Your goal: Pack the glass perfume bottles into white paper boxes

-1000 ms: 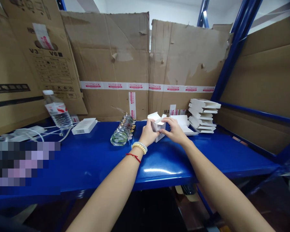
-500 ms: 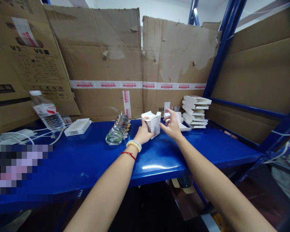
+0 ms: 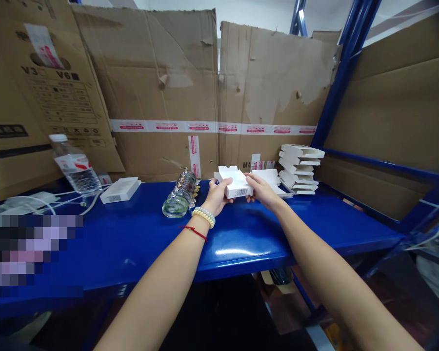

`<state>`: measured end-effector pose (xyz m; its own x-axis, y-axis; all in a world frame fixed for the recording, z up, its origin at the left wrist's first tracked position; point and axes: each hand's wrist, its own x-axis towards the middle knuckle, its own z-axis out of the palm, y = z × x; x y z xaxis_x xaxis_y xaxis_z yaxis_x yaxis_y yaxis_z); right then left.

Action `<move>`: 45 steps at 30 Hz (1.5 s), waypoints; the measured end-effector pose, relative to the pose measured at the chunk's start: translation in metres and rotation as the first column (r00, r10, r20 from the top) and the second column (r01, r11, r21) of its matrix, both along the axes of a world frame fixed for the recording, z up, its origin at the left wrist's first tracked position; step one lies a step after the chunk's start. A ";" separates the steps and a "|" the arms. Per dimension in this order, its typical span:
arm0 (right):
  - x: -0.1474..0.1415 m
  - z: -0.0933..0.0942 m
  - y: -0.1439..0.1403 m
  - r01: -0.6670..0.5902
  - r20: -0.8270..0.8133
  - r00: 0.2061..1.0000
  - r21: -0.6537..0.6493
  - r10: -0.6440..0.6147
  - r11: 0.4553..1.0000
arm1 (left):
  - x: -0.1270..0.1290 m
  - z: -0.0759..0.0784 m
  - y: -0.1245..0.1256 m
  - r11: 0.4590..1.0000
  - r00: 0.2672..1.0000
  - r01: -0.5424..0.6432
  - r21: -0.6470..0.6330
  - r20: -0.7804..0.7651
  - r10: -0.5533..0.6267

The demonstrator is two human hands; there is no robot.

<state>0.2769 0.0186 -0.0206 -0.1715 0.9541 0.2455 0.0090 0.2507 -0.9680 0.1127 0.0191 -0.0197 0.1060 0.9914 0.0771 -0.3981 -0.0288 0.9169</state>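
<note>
Between my two hands is a small white box (image 3: 237, 183), held just above the blue shelf, its barcode end facing me. My left hand (image 3: 218, 195) grips its left side, thumb on top. On the right side, the fingers of my right hand (image 3: 260, 189) close around the box's edge. Left of my left hand, a row of glass discs or lenses with metal fittings (image 3: 181, 195) lies on the shelf; their exact kind is unclear. Behind my right hand are flat white box pieces (image 3: 269, 178), partly hidden.
A stack of open white boxes (image 3: 300, 168) stands at the right. On the left are a closed white box (image 3: 120, 189), a tilted water bottle (image 3: 76, 168) and white cables (image 3: 32, 202). Cardboard sheets (image 3: 157, 87) wall the back of the blue shelf (image 3: 139, 243).
The white box has been turned so that its barcode end faces me. My right hand, apart from it before with fingers spread, has closed on its right side.
</note>
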 end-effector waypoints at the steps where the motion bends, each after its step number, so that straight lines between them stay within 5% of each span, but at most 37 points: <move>1: 0.001 0.000 -0.001 -0.022 0.009 1.000 0.026 0.022 0.999 | -0.001 0.000 0.000 1.000 1.000 -0.004 0.004 0.001 0.004; 6: 0.007 0.003 -0.006 -0.143 0.118 0.985 0.150 0.126 0.978 | -0.005 0.002 0.000 1.000 1.000 -0.002 0.025 -0.006 0.002; 15: 0.009 0.006 -0.009 -0.175 0.050 0.984 0.082 0.171 0.981 | -0.017 -0.002 0.000 0.992 0.987 0.110 0.059 -0.121 -0.102; 19: 0.014 0.005 -0.008 -0.264 0.067 0.963 0.011 0.263 0.964 | -0.020 -0.010 0.008 0.965 0.988 0.031 0.261 -0.155 0.010; 22: 0.017 0.004 -0.005 -0.240 0.124 0.963 -0.008 0.239 0.971 | -0.021 -0.016 0.010 0.877 0.919 0.045 0.479 -0.364 0.151; 26: 0.017 0.003 -0.003 -0.173 0.107 0.980 0.024 0.170 0.985 | -0.022 -0.021 0.007 0.783 0.796 0.119 0.611 -0.530 0.293; 34: 0.017 -0.001 -0.001 -0.088 0.228 0.968 -0.076 0.103 0.993 | -0.020 -0.018 0.003 0.818 0.690 0.157 0.554 -0.654 0.311; 41: 0.018 -0.005 0.003 -0.041 0.099 0.994 -0.011 0.041 0.999 | -0.013 -0.012 -0.008 0.790 0.718 0.176 0.587 -0.626 0.305; 45: 0.019 0.001 -0.001 -0.073 -0.105 0.991 0.057 0.079 0.996 | 0.002 -0.005 -0.017 0.736 0.855 -0.055 0.674 -0.349 0.383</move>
<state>0.2963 0.0173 -0.0197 -0.2132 0.9245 0.3158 -0.1145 0.2974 -0.9479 0.1148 0.0018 -0.0245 0.0756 0.7278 0.6816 0.1336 -0.6848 0.7164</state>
